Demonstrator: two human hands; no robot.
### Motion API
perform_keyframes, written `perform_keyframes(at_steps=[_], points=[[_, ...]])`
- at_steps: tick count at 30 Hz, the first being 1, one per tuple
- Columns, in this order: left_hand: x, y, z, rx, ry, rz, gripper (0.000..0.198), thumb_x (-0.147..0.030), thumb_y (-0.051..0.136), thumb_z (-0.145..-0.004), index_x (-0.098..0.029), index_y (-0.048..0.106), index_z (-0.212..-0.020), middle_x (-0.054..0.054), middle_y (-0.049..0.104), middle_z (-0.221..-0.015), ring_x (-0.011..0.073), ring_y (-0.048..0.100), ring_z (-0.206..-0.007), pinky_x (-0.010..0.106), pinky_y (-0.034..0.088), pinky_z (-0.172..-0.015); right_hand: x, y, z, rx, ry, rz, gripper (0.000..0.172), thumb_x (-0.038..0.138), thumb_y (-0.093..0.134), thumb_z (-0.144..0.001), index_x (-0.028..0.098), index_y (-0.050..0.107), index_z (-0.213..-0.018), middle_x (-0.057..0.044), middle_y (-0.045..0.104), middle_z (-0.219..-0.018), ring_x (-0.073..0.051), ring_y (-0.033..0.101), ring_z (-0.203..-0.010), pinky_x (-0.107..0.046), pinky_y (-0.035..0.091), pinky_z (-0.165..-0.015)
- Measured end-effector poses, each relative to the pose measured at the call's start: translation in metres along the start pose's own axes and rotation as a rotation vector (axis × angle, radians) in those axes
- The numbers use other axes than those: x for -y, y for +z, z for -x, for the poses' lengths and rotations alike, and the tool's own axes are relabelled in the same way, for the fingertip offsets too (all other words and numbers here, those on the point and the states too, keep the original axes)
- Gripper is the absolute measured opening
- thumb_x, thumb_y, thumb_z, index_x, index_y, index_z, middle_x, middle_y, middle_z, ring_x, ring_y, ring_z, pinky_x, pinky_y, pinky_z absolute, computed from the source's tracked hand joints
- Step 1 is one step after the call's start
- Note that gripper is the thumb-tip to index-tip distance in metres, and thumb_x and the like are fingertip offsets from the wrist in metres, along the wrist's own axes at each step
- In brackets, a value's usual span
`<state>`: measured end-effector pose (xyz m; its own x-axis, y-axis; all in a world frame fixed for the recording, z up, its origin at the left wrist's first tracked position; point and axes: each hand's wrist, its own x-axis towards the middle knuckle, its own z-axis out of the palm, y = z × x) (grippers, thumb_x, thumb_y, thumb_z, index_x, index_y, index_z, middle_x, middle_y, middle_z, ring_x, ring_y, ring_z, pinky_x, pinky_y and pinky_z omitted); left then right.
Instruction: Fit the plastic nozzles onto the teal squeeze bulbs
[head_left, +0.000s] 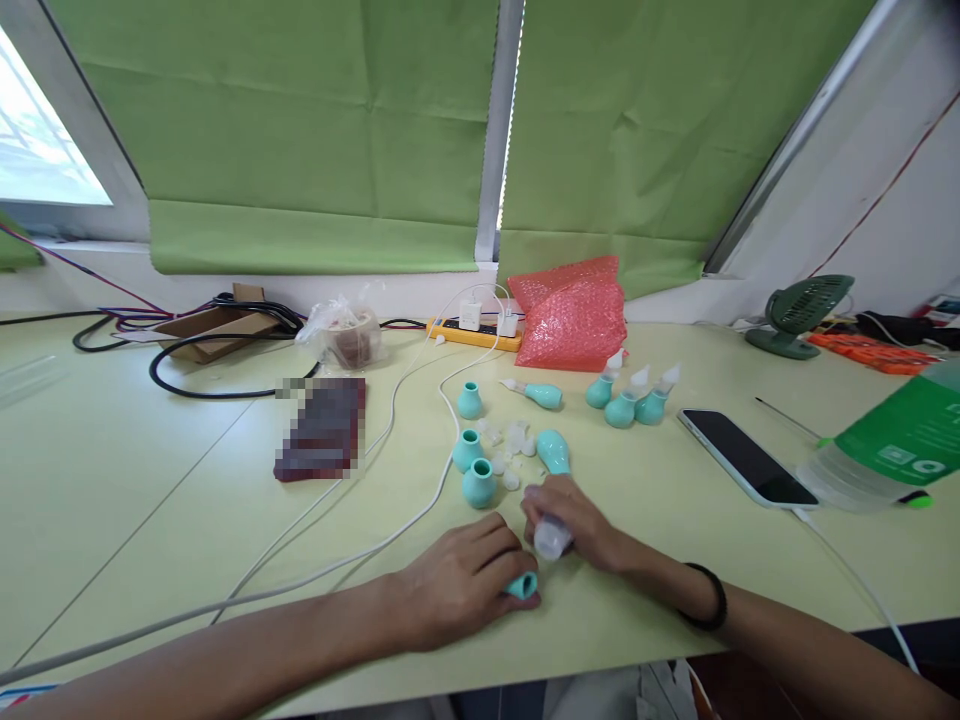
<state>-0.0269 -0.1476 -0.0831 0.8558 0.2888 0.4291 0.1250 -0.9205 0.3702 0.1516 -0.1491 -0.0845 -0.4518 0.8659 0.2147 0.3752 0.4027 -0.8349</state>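
Near the table's front edge, my left hand is wrapped round a teal bulb, its round opening facing right. Just right of it, my right hand holds a translucent plastic cap. A teal bulb lies just beyond my right hand. Open-topped teal bulbs stand upright beyond my left hand, beside small clear pieces. Farther back, a teal bulb with a clear tip lies on its side, and several tipped bulbs are grouped to its right.
On the table are a phone, a large bottle, a green fan, a red bubble bag, a yellow power strip, a dark pouch and a cardboard box. White cables cross the left side.
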Motion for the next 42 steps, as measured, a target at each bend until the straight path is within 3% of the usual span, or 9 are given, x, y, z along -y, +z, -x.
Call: perform_keyframes(at_steps=[4,7,13,17,25,30,34,37,42], points=[[0.000,-0.003,0.000,-0.091,-0.018,0.057,0.019,-0.025,0.045,-0.081,-0.010,0.052,-0.090,0.010,0.055,-0.079,0.0172,0.048,-0.074,0.027,0.043,-0.069,-0.008,-0.015,-0.005,-0.458,0.000,0.016,0.042,0.041,0.027,-0.084,0.018,0.031,-0.049,0.004,0.027,-0.041,-0.007,0.027,-0.038,-0.019,0.024,-0.035],[0.003,-0.002,0.000,-0.203,-0.144,0.104,0.021,-0.025,0.050,-0.078,-0.012,0.052,-0.093,0.009,0.050,-0.085,0.0167,0.046,-0.079,0.028,0.042,-0.072,-0.012,-0.023,-0.010,-0.596,-0.035,0.200,0.040,0.041,0.035,-0.081,0.018,0.030,-0.049,0.005,0.025,-0.043,-0.006,0.024,-0.040,-0.020,0.023,-0.039],[0.007,0.005,0.003,-0.322,-0.211,0.094,0.026,-0.029,0.056,-0.074,-0.014,0.057,-0.095,0.005,0.040,-0.080,0.0148,0.043,-0.073,0.027,0.042,-0.067,-0.019,-0.023,-0.018,-0.542,0.163,0.573,0.028,0.044,0.049,-0.073,0.018,0.045,-0.063,0.005,0.043,-0.047,-0.008,0.039,-0.044,-0.020,0.028,-0.047],[0.009,0.006,0.001,-0.301,-0.303,0.127,0.025,-0.028,0.056,-0.074,-0.016,0.057,-0.096,0.004,0.042,-0.079,0.0146,0.045,-0.073,0.027,0.042,-0.067,-0.024,-0.022,-0.020,-0.512,0.158,0.669,0.023,0.041,0.052,-0.071,0.019,0.048,-0.067,0.005,0.048,-0.047,-0.009,0.044,-0.045,-0.020,0.030,-0.048],[0.010,0.008,0.000,-0.347,-0.405,0.253,0.024,-0.025,0.058,-0.072,-0.017,0.045,-0.090,0.003,0.051,-0.084,0.0146,0.049,-0.079,0.028,0.042,-0.073,-0.014,-0.021,-0.014,-0.572,-0.204,0.524,0.013,0.028,0.053,-0.072,0.017,0.049,-0.065,0.004,0.046,-0.047,-0.006,0.037,-0.041,-0.019,0.032,-0.044],[0.013,0.013,0.002,-0.398,-0.381,0.308,0.024,-0.027,0.057,-0.071,-0.019,0.038,-0.083,0.002,0.048,-0.082,0.0143,0.048,-0.076,0.030,0.044,-0.071,0.007,-0.011,-0.003,-0.283,-0.458,0.420,0.022,0.031,0.060,-0.065,0.016,0.053,-0.080,0.002,0.049,-0.054,-0.007,0.039,-0.045,-0.020,0.035,-0.046],[0.014,0.014,0.002,-0.421,-0.335,0.357,0.026,-0.025,0.058,-0.069,-0.020,0.034,-0.078,0.002,0.045,-0.082,0.0140,0.047,-0.075,0.029,0.044,-0.067,0.010,-0.002,0.000,-0.160,-0.489,0.471,0.021,0.030,0.060,-0.066,0.016,0.054,-0.081,0.001,0.053,-0.058,-0.009,0.049,-0.053,-0.021,0.038,-0.052],[0.014,0.014,0.000,-0.411,-0.336,0.319,0.028,-0.022,0.059,-0.067,-0.020,0.034,-0.078,0.002,0.044,-0.082,0.0146,0.047,-0.077,0.029,0.044,-0.068,0.009,0.000,0.000,-0.214,-0.522,0.490,0.010,0.024,0.057,-0.068,0.016,0.055,-0.075,0.001,0.054,-0.055,-0.008,0.049,-0.051,-0.020,0.037,-0.049],[0.010,0.010,-0.001,-0.434,-0.296,0.241,0.026,-0.017,0.057,-0.067,-0.019,0.035,-0.082,0.006,0.045,-0.093,0.0181,0.046,-0.089,0.033,0.041,-0.077,0.013,-0.017,-0.007,-0.530,-0.514,0.482,0.007,0.017,0.055,-0.065,0.017,0.053,-0.059,0.005,0.046,-0.042,-0.005,0.035,-0.036,-0.019,0.032,-0.039]])
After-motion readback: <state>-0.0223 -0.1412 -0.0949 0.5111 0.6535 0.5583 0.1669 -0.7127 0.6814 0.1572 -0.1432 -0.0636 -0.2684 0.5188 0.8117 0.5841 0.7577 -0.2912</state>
